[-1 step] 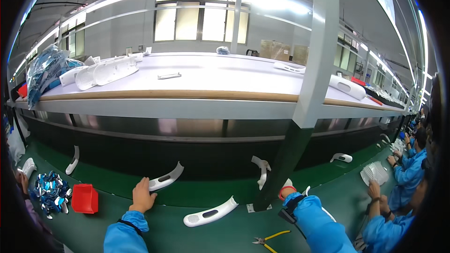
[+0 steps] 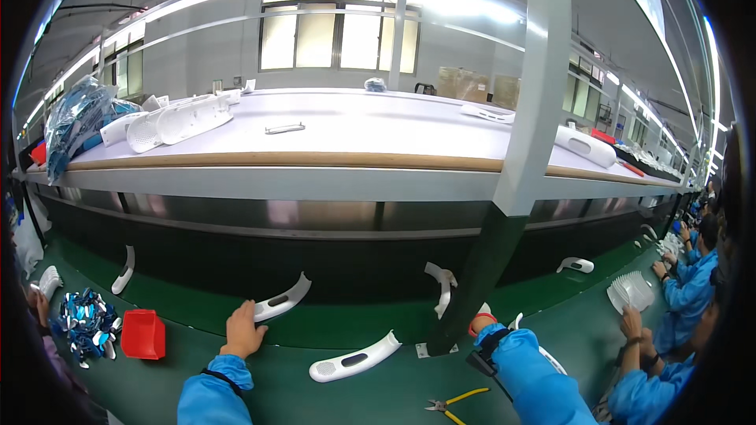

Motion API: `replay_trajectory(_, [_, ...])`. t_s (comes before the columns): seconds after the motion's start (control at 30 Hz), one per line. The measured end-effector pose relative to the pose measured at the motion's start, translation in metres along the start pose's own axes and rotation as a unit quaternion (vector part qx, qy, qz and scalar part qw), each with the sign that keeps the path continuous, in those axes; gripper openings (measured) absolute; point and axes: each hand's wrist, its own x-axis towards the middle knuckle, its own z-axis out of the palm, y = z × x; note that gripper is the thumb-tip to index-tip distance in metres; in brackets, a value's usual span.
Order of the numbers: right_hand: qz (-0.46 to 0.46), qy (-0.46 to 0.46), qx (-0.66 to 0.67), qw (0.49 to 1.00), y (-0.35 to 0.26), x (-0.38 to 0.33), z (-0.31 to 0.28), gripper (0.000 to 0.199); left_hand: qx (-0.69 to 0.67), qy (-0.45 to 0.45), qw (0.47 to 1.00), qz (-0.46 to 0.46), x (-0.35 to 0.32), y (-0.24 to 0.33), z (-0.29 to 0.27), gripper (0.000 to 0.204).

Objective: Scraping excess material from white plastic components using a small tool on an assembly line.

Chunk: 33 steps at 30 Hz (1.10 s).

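While white curved piece point(image 2: 294, 294) is pinched by left hand point(image 2: 246, 332), second piece point(image 2: 374, 355) is left unheld, lower centre of frame; right hand point(image 2: 483, 319) mostly hidden, fingers' state cannot be told.

Left hand at a white curved piece

The left hand point(image 2: 246, 332) touches the left end of a white curved piece point(image 2: 285, 301), toward the far edge of the green counter point(image 2: 276, 370). The right hand point(image 2: 483, 319), partly hidden, is beside the post point(image 2: 543, 110); its grasp cannot be told. A second white piece point(image 2: 354, 362) and yellow-handled pliers point(image 2: 446, 404) lie nearer the near edge. Toward the left end, a red bin point(image 2: 143, 334) stands beside blue-and-silver pieces point(image 2: 85, 319).
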Motion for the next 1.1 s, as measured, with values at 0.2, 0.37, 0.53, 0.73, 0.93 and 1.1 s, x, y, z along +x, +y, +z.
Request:
replay_trajectory(0.2, [0.048,0.014,0.033,0.998,0.014,0.004,0.046,0.03,0.044,0.02,0.998,-0.034,0.002,0.03,0.012,0.051])
replay_trajectory(0.37, [0.231,-0.014,0.146,0.962,-0.01,-0.028,-0.054,0.024,0.081,-0.001,0.996,-0.03,0.0,0.039,0.024,0.041])
replay_trajectory(0.53, [0.441,-0.024,0.398,0.804,-0.066,-0.093,-0.175,0.027,-0.036,0.019,0.996,-0.074,-0.013,0.042,0.005,0.04])
replay_trajectory(0.73, [0.319,-0.063,0.129,0.937,-0.087,-0.177,-0.187,0.034,-0.497,-0.122,0.803,-0.305,-0.048,0.054,-0.07,0.044])
replay_trajectory(0.93, [0.279,-0.133,-0.009,0.951,-0.111,-0.213,-0.161,0.033,-0.719,-0.093,0.619,-0.301,-0.16,0.078,-0.143,0.035])
replay_trajectory(1.1, [0.288,-0.215,-0.009,0.933,-0.111,-0.236,-0.147,0.037,-0.704,-0.085,0.608,-0.357,-0.212,0.063,-0.126,0.042])
